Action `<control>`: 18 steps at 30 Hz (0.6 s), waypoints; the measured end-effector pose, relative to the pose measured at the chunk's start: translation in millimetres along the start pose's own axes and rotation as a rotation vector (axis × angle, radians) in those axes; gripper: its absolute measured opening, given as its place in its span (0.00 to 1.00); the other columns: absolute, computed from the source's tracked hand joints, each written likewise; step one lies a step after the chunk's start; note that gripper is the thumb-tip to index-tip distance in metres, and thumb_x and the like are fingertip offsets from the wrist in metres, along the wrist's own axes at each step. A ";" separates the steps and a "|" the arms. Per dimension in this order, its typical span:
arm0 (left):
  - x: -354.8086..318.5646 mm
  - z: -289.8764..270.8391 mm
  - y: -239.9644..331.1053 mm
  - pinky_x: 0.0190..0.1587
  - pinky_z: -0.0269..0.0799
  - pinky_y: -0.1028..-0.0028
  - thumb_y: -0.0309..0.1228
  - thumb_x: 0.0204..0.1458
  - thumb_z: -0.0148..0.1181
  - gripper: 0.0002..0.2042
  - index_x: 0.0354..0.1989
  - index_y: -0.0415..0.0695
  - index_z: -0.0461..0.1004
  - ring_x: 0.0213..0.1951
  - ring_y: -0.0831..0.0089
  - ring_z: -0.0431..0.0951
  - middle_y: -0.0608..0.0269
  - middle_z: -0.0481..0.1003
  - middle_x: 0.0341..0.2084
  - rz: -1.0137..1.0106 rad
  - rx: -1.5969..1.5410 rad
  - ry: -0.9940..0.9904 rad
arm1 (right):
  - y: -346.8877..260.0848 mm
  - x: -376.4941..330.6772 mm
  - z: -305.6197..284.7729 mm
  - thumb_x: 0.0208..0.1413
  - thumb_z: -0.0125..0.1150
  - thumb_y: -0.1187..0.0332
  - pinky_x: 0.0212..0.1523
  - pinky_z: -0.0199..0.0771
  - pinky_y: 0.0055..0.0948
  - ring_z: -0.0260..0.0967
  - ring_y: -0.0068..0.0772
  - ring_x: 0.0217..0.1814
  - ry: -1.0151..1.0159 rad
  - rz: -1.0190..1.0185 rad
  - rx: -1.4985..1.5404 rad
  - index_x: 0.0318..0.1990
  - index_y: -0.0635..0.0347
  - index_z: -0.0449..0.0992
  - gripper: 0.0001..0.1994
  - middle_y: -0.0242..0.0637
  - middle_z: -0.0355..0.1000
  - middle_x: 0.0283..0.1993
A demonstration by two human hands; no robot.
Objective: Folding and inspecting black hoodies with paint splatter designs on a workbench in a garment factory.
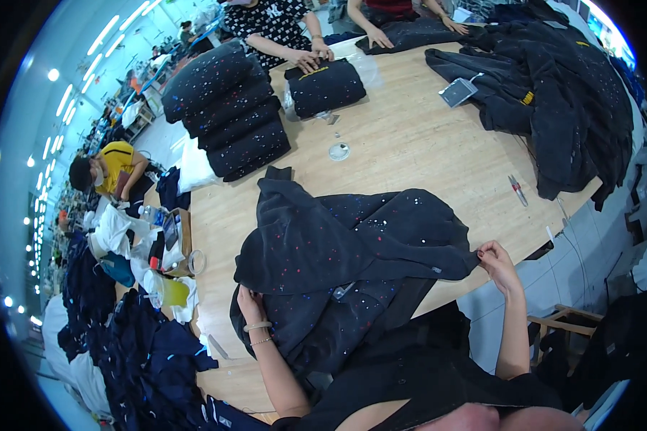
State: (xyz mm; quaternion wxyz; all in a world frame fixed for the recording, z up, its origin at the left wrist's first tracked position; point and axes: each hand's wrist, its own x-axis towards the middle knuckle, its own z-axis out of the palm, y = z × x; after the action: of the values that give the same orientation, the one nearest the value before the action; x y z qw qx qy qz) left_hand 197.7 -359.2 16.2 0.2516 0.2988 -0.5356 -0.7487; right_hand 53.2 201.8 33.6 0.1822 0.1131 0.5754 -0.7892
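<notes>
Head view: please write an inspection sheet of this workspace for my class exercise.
Surface: pale wood-grain tabletop.
Job's things: black, colour-speckled fabric garment, loosely spread, creased.
Clutter: small red-and-silver tool; clear plastic cup with yellow-green contents.
Hands: left hand at the garment's left edge, fingertips hidden; right hand pinching its right end.
Cables: thin pale cord beyond the table's right edge, use unclear.
Surroundings: stack of folded black speckled garments; person in yellow top.

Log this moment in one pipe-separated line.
left hand: at left edge of speckled dark garment, grip hidden | right hand: pinching its right end | garment: loose on wooden table | far left: stacked bundles
</notes>
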 end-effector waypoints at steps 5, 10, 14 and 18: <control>-10.3 2.0 3.8 0.39 0.69 0.75 0.39 0.61 0.47 0.12 0.38 0.43 0.72 0.32 0.82 0.69 0.74 0.68 0.26 0.008 -0.002 0.016 | -15.5 -23.3 8.7 0.48 0.64 0.72 0.42 0.65 0.18 0.64 0.19 0.44 -0.033 -0.075 -0.722 0.31 0.66 0.73 0.07 0.29 0.62 0.40; -4.4 40.6 57.8 0.36 0.71 0.73 0.34 0.58 0.51 0.08 0.29 0.47 0.70 0.30 0.80 0.69 0.73 0.66 0.22 0.141 -0.024 0.094 | -36.8 2.9 -1.7 0.46 0.53 0.80 0.50 0.61 0.19 0.63 0.21 0.49 0.102 -0.264 -0.205 0.49 0.62 0.72 0.19 0.29 0.66 0.48; 41.5 -23.5 47.5 0.43 0.70 0.72 0.34 0.60 0.50 0.07 0.37 0.44 0.71 0.39 0.76 0.73 0.66 0.74 0.35 0.215 0.074 0.049 | -63.3 78.5 41.1 0.56 0.56 0.72 0.50 0.61 0.20 0.64 0.20 0.48 0.040 -0.468 -0.222 0.45 0.65 0.73 0.11 0.29 0.70 0.45; 51.8 -24.2 9.4 0.45 0.71 0.74 0.34 0.60 0.50 0.09 0.42 0.42 0.70 0.41 0.75 0.74 0.65 0.74 0.39 0.087 0.104 0.022 | -26.1 112.0 34.0 0.58 0.55 0.70 0.54 0.62 0.24 0.68 0.23 0.49 -0.009 -0.270 -0.002 0.46 0.66 0.74 0.11 0.32 0.74 0.42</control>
State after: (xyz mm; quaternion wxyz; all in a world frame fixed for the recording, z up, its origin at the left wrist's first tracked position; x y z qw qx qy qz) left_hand 179.6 -413.9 9.9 0.2739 0.2964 -0.5833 -0.7049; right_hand -58.4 159.0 23.4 0.0770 0.0310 0.5853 -0.8065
